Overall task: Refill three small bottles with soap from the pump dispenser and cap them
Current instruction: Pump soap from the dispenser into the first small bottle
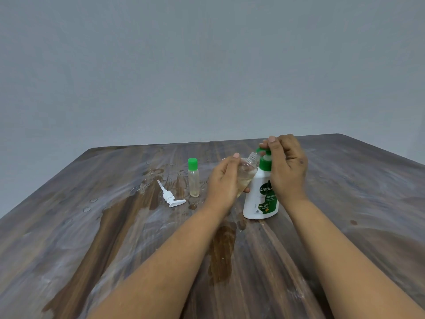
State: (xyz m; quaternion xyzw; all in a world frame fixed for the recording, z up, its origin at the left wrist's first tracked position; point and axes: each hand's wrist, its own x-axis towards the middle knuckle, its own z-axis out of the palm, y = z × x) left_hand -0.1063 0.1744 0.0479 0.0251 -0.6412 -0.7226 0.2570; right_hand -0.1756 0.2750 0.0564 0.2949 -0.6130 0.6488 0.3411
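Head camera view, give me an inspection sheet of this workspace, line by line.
Surface: brown streaked wooden table, wet patches and droplets near its left and middle.
Job's things: white soap dispenser with green pump upright; clear uncapped small bottle tilted, its neck at the pump spout; clear small bottle with green cap upright, a little liquid at its bottom. Third bottle: nothing seen.
Clutter: loose white pump head lying on the table.
Grippers: left hand holds the uncapped bottle; right hand on the green pump.
Cables: nothing seen.
Surroundings: plain grey wall.
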